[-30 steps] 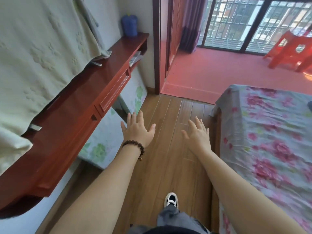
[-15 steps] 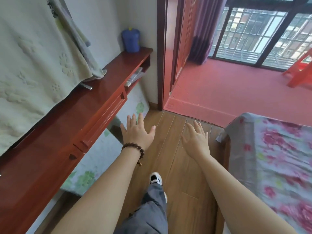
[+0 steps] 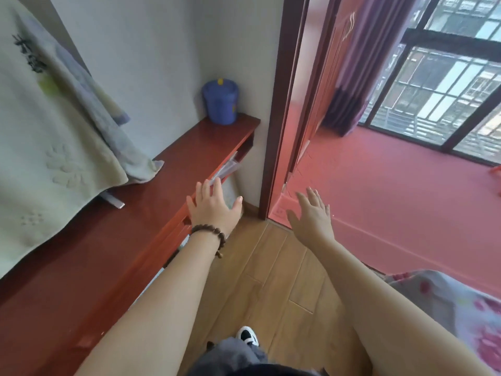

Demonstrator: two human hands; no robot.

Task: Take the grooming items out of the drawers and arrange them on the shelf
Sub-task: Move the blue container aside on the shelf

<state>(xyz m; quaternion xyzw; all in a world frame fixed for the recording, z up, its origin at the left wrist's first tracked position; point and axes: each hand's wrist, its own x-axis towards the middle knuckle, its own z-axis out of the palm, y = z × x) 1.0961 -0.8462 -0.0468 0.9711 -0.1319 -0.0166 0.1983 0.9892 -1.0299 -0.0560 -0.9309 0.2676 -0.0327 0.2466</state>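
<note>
A long red-brown wooden shelf [image 3: 173, 169] with drawers [image 3: 173, 234] in its front runs along the left wall. My left hand [image 3: 214, 207], with a bead bracelet at the wrist, is open and hovers at the shelf's front edge, over a drawer front. My right hand [image 3: 311, 215] is open and empty, held over the floor near the doorway step. At the shelf's far end an open compartment holds some flat pale items [image 3: 227, 168]. No grooming item can be made out.
A blue lidded container [image 3: 221, 104] stands on the shelf's far end. A pale green towel [image 3: 48, 137] hangs over the shelf at left. Beyond a dark door frame [image 3: 273, 131] lies a red floor with barred windows. A floral-covered bed [image 3: 461, 308] is at right.
I have stepped forward along the shelf and the view has tilted up. Both open hands are now nearer the shelf's far end and the doorway.
</note>
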